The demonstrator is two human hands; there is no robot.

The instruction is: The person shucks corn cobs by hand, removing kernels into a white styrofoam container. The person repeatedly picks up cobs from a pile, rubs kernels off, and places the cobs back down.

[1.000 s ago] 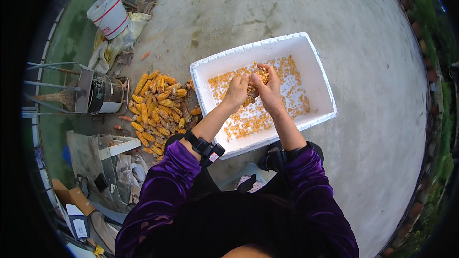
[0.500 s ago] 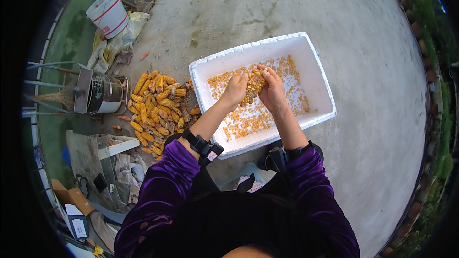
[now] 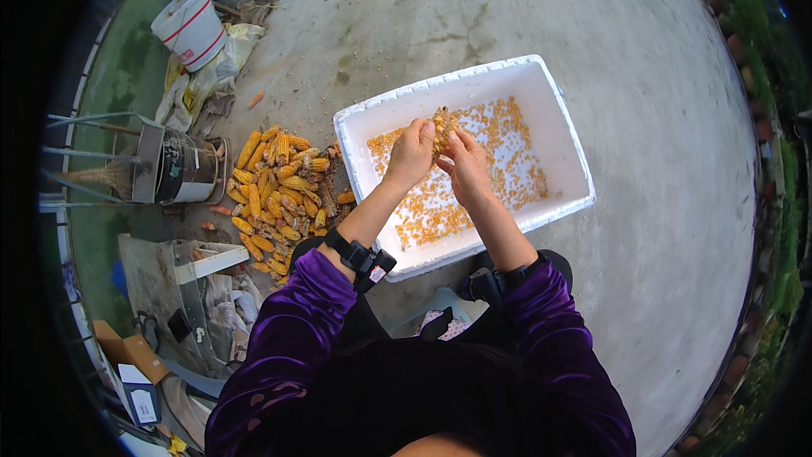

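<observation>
Over a white foam box I hold a corn cob, partly stripped, its yellow kernels showing in patches. My left hand is closed round the cob from the left side. My right hand curls against its right side, fingertips on the kernels and the thumb lower down. Between them the hands hide the lower part of the cob. Loose yellow kernels lie scattered over the bottom of the box.
Left of the box a heap of corn cobs lies on the concrete floor. Beyond it stand a white bucket, a dark bucket and plastic bags. A cardboard box and clutter sit at the lower left.
The cob has turned more upright and moved slightly toward the far side of the box. My right hand has shifted a little left and down along it, its thumb now lower.
</observation>
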